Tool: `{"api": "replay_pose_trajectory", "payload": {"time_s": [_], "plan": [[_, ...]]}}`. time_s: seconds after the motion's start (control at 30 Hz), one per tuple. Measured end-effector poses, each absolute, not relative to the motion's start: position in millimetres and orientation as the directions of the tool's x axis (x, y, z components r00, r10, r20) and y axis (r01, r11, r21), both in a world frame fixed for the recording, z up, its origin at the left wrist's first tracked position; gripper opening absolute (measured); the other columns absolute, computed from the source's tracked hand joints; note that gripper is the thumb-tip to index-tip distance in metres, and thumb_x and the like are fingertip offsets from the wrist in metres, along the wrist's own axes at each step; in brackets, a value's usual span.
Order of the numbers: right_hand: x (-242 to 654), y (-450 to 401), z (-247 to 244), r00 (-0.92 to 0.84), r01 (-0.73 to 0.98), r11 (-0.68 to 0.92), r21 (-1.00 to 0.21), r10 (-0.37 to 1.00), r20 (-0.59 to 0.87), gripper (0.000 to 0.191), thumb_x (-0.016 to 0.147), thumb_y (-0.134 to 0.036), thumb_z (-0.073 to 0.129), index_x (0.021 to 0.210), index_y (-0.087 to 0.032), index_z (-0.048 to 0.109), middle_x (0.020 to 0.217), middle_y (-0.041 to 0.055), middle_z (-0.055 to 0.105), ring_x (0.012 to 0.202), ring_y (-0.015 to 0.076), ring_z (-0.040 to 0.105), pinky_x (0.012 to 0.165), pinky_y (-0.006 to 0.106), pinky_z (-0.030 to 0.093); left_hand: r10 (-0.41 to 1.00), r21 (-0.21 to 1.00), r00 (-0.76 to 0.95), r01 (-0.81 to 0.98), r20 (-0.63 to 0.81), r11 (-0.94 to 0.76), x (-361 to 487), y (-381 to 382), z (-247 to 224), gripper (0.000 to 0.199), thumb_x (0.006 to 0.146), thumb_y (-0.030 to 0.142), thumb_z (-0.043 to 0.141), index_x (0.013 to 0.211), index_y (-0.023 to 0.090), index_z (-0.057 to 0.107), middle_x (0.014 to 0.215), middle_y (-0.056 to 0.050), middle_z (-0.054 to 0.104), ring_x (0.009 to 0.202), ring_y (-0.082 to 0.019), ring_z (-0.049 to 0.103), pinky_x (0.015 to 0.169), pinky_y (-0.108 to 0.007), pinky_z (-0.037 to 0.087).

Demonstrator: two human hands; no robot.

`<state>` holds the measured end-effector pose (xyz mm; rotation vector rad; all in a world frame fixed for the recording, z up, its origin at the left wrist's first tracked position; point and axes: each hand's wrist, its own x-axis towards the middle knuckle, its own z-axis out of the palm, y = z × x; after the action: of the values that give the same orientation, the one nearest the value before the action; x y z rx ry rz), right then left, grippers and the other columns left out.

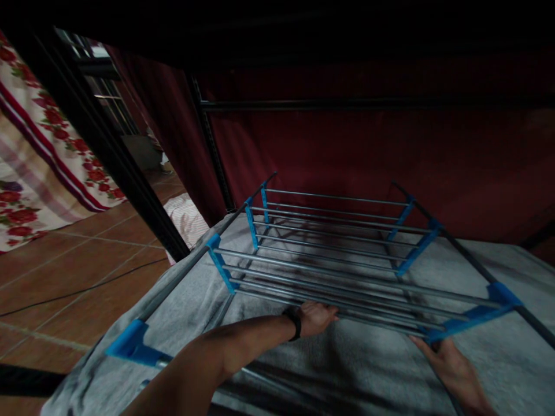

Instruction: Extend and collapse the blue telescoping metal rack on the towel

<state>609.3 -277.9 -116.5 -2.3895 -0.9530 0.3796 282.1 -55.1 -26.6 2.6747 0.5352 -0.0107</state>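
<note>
A shoe-rack-like frame of grey metal tubes (329,268) joined by blue plastic connectors (221,267) lies on a grey blanket (347,370). My left hand (316,318), with a black band on its wrist, reaches in from below; its fingers are wrapped round one of the lower tubes near the middle. At the lower right, my right hand (455,367) grips the rack by the end of a blue connector (455,330), its thumb and fingers on either side. Part of its grip is hidden. Another blue connector (132,344) sits on the long side tube at the near left.
A black metal post (108,150) slants down on the left, and a dark bar (368,105) crosses at the back before a dark red wall or cloth (390,150). Beyond the post are a tiled floor (99,254) with a cable (87,288) and a floral cloth (47,138).
</note>
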Motion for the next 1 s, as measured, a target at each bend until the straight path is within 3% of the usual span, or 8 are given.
{"api": "replay_pose_trajectory", "payload": {"time_s": [0.23,0.67,0.83,1.0], "plan": [[577.5,-271.0,-78.4,0.697,0.569,-0.420,-0.707,0.703,0.144,0.037,0.080,-0.061,0.061,0.082,-0.025,0.050,0.061,-0.0043,0.054,0.058,0.0157,0.050,0.059,0.030,0.036,0.377,0.381,0.910,0.414,-0.171,-0.827,283.0,-45.7,-27.0,0.045,0.101,0.038,0.029,0.132,0.022,0.057,0.110,-0.012,0.075,0.099,-0.027,0.071,0.086,-0.037,0.050],[557.9,-269.4,-63.7,0.660,0.583,-0.353,-0.731,0.731,0.174,0.025,0.088,-0.048,0.057,0.097,-0.026,0.057,0.074,-0.0043,0.062,0.071,0.0188,0.061,0.067,0.028,0.043,0.384,0.399,0.903,0.430,-0.192,-0.810,281.5,-42.3,-29.4,0.046,0.101,0.039,0.026,0.129,0.021,0.059,0.108,-0.012,0.074,0.102,-0.031,0.070,0.088,-0.040,0.049],[561.5,-266.6,-70.0,0.678,0.563,-0.373,-0.738,0.718,0.155,0.025,0.083,-0.050,0.061,0.090,-0.026,0.056,0.071,-0.0036,0.063,0.068,0.0191,0.060,0.065,0.030,0.044,0.339,0.433,0.924,0.381,-0.175,-0.817,281.5,-36.5,-29.4,0.046,0.101,0.039,0.028,0.131,0.021,0.058,0.118,-0.011,0.073,0.106,-0.030,0.069,0.087,-0.038,0.049],[570.9,-268.4,-84.4,0.720,0.464,-0.387,-0.797,0.689,0.084,0.036,0.072,-0.056,0.069,0.076,-0.024,0.054,0.062,-0.0021,0.058,0.060,0.0189,0.056,0.057,0.031,0.043,0.339,0.411,0.924,0.382,-0.177,-0.827,277.7,-46.0,-22.4,0.035,0.099,0.035,0.036,0.115,0.021,0.064,0.103,-0.010,0.075,0.097,-0.028,0.070,0.082,-0.035,0.050]]}}
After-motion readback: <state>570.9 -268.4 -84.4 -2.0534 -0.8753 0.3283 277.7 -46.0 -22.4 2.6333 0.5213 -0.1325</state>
